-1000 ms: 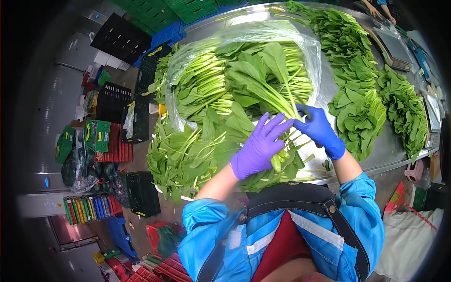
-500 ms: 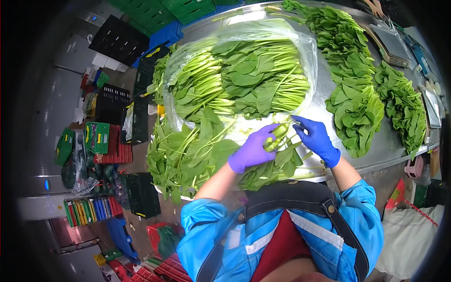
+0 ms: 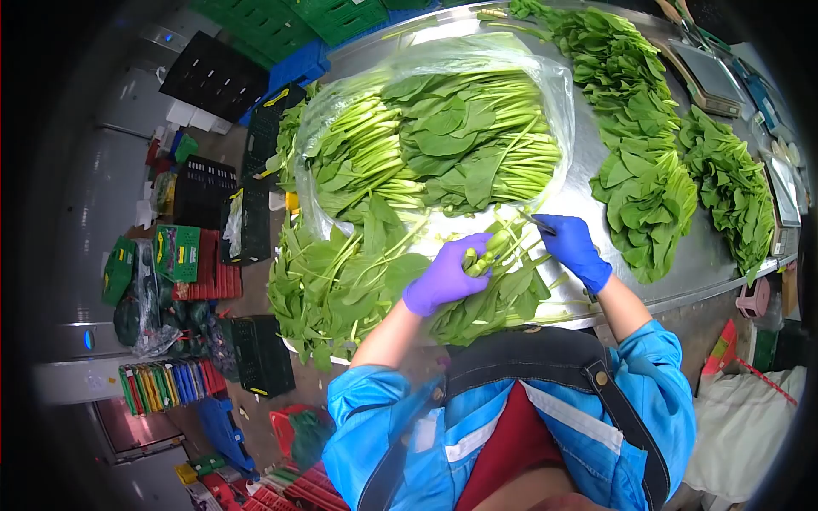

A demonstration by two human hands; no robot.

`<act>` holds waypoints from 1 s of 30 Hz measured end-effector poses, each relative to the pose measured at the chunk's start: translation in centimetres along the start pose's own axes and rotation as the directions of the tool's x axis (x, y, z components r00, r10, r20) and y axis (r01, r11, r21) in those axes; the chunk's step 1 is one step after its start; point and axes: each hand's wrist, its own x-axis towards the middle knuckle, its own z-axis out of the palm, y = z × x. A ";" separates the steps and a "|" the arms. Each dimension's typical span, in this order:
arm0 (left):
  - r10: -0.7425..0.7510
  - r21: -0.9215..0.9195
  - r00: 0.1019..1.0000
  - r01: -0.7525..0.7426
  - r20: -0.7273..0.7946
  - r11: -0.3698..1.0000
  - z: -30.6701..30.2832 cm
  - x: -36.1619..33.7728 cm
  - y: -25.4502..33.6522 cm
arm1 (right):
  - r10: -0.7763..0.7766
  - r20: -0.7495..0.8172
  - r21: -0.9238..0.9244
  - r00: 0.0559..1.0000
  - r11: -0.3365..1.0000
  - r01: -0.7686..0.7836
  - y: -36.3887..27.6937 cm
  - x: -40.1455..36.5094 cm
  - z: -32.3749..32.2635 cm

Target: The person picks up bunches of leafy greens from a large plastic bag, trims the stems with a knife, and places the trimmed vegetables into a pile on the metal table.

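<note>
Fingers (image 3: 452, 260) of the left hand (image 3: 441, 279) were closed around a spinach bunch (image 3: 498, 247).

The bunch was low over the steel table (image 3: 588, 183), just in front of the big plastic bag (image 3: 558, 94) full of spinach. Its stems pointed to the right hand (image 3: 573, 247). That hand's fingers were bent at the stem ends, but I could not tell if they pinched them. It looked like the stems were being gathered and lined up. A next move would need a tight hold, so no leaf slips out. Loose spinach (image 3: 324, 281) lay to the left.
</note>
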 end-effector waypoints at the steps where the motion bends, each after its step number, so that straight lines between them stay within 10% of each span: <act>1: 0.011 0.038 1.000 -0.010 -0.019 0.999 -0.2 0.1 0.1 | 0.002 -0.015 0.078 1.000 0.997 -0.001 -0.4 -0.2 -0.7; 4: 0.017 0.044 1.000 -0.017 0.001 0.999 0.5 0.4 1.1 | 0.072 0.205 0.557 0.976 0.811 -0.177 -5.0 0.1 -3.6; 7: -0.011 -0.063 0.998 0.014 0.055 0.998 0.7 0.7 3.0 | 0.028 0.192 0.604 0.981 0.784 -0.141 -7.2 0.6 -2.9; 11: 0.151 0.415 0.987 -0.118 -0.048 0.902 1.6 0.9 2.7 | 0.221 0.290 0.555 0.931 0.753 -0.352 -7.0 0.6 -1.6; 15: 0.218 0.675 0.975 -0.131 -0.045 0.726 1.8 0.5 2.8 | 0.050 0.019 0.530 0.999 0.846 -0.052 -6.0 0.2 0.4; 21: 0.298 0.783 0.954 -0.209 0.031 0.586 1.2 0.3 3.7 | -0.069 0.119 0.256 0.991 0.966 0.036 -5.7 0.1 -1.7; 25: 0.321 0.755 0.942 -0.139 -0.100 0.641 -0.8 0.3 2.5 | -0.170 0.227 0.385 0.959 0.920 0.072 -3.9 0.6 -2.7; 28: 0.032 0.757 0.986 0.107 -0.167 0.645 -3.8 0.3 -0.1 | 0.100 0.467 0.317 0.879 0.909 -0.272 -3.4 1.1 -5.5; 30: 0.015 0.190 0.983 0.020 -0.181 0.982 -3.6 0.2 -2.3 | -0.037 0.386 0.327 0.922 0.940 -0.099 -3.4 1.1 -4.6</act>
